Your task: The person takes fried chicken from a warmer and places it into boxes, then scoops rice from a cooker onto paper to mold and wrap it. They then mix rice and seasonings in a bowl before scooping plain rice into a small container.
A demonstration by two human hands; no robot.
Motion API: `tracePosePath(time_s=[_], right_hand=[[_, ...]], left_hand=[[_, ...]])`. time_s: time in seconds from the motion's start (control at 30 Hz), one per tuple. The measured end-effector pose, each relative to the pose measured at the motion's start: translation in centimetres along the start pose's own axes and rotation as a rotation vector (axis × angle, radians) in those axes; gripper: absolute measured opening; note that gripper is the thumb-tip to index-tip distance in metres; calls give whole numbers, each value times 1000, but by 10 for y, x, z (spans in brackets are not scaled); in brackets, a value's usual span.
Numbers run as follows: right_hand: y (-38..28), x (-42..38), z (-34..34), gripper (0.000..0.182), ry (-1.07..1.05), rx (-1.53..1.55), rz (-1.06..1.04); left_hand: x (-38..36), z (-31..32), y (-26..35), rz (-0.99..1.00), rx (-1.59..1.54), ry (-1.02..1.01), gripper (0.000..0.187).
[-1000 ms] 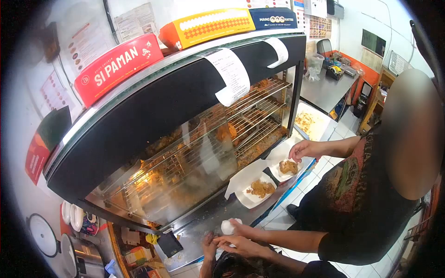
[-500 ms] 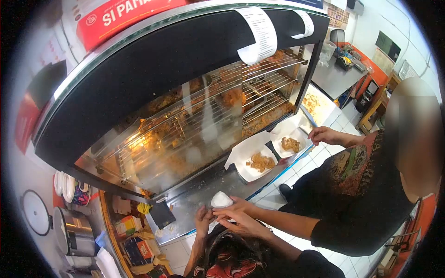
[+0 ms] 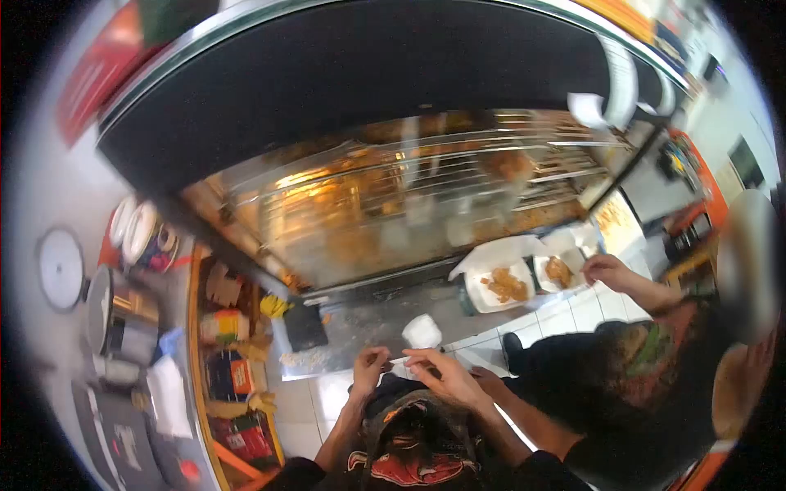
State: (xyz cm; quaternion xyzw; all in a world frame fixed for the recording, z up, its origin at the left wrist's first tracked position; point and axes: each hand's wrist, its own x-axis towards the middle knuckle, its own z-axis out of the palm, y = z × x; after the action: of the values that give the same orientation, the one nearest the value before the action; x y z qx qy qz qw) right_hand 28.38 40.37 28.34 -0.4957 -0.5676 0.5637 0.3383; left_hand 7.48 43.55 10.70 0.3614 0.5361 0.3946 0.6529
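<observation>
A small white rounded bundle (image 3: 422,331) rests near the counter's front edge, just beyond my hands; its contents cannot be made out. My left hand (image 3: 371,372) is left of it, fingers curled together, and whatever they hold is too blurred to name. My right hand (image 3: 446,380) is just below the bundle, palm down with fingers apart, apparently not touching it. A thin pale streak shows between my hands. Right of the bundle stand two white paper boxes, the nearer box (image 3: 468,288) with fried chicken pieces (image 3: 504,285) and the other holding a chicken piece (image 3: 558,272).
A glass-fronted warming cabinet (image 3: 352,221) stands behind the steel counter (image 3: 372,315). At right, a co-worker's hand (image 3: 612,272) is beside the far box; their other hand (image 3: 488,383) is close to mine. A dark flat piece (image 3: 306,326) lies left, above shelves with packages (image 3: 229,372).
My view has swung left, so the scene sits further right. The co-worker's nearer hand has drawn back from the white bundle. My hands are now more apart from it.
</observation>
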Motion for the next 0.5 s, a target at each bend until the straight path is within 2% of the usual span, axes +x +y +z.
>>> tracePosePath(time_s=[0.03,0.07,0.1,0.17,0.2,0.23,0.27,0.3,0.37,0.43,0.5], right_hand=[[-1,3,2,34,2,-29,9],[-4,5,4,34,-27,-44,37],[-2,8,10,34,-138,-62,31],[5,14,23,33,-66,11,7],[6,17,33,31,-71,118,47],[12,23,40,31,-180,98,51],[13,26,48,31,-187,75,58],[15,27,57,32,-175,54,65],[23,43,70,28,-247,76,44],[34,66,80,28,-309,69,19],[15,66,134,28,-396,18,0]], left_hand=[[-5,-3,6,15,44,-12,27],[-15,3,22,-36,56,67,29],[-13,-4,5,84,104,110,32],[-37,-6,33,-57,130,187,42],[-44,-11,27,-42,144,259,48],[-44,-18,17,-25,174,316,54],[-49,-22,8,83,171,399,63],[-61,-30,7,74,143,471,63],[-72,-49,13,-89,58,436,66],[-71,-71,2,-45,37,485,68],[-114,-122,3,-36,21,579,64]])
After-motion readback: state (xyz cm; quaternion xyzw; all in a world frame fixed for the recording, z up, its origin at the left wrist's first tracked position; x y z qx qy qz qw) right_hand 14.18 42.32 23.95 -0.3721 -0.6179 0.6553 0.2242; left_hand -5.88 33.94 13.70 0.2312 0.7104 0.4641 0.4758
